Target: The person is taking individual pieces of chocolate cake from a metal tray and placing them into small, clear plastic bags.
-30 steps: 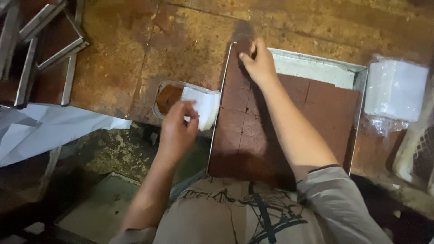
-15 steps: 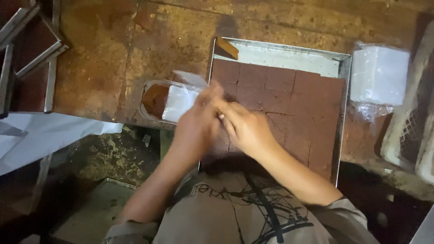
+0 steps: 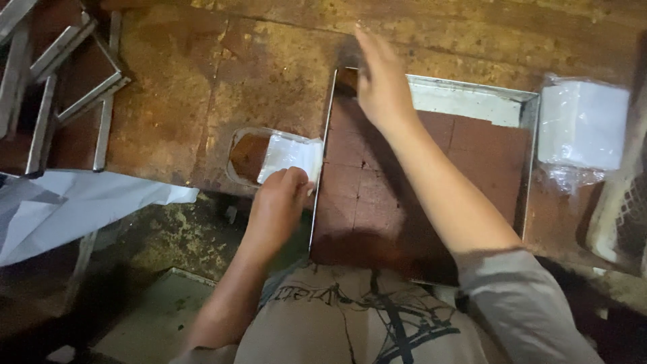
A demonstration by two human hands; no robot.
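A metal tray (image 3: pixel 472 98) lies on the worn wooden table and holds a brown slab (image 3: pixel 364 182) scored into squares. My right hand (image 3: pixel 381 84) reaches over the tray's far left corner with its fingers stretched out, above a small brown piece (image 3: pixel 347 79) there. My left hand (image 3: pixel 280 199) rests at the table's near edge and grips a white paper wrapper (image 3: pixel 290 155) beside the tray's left rim. A clear plastic wrapper with a brown square (image 3: pixel 246 155) lies under that paper.
A stack of white papers in clear plastic (image 3: pixel 579 125) sits right of the tray. Metal frames (image 3: pixel 67 81) lie at the far left. A large white sheet (image 3: pixel 81 202) hangs off the table's near left edge. A wire basket (image 3: pixel 623 216) is at the right edge.
My two hands were together over the near part of the slab. The right hand has since reached out to the tray's far left corner, and the left has gone back to the white paper.
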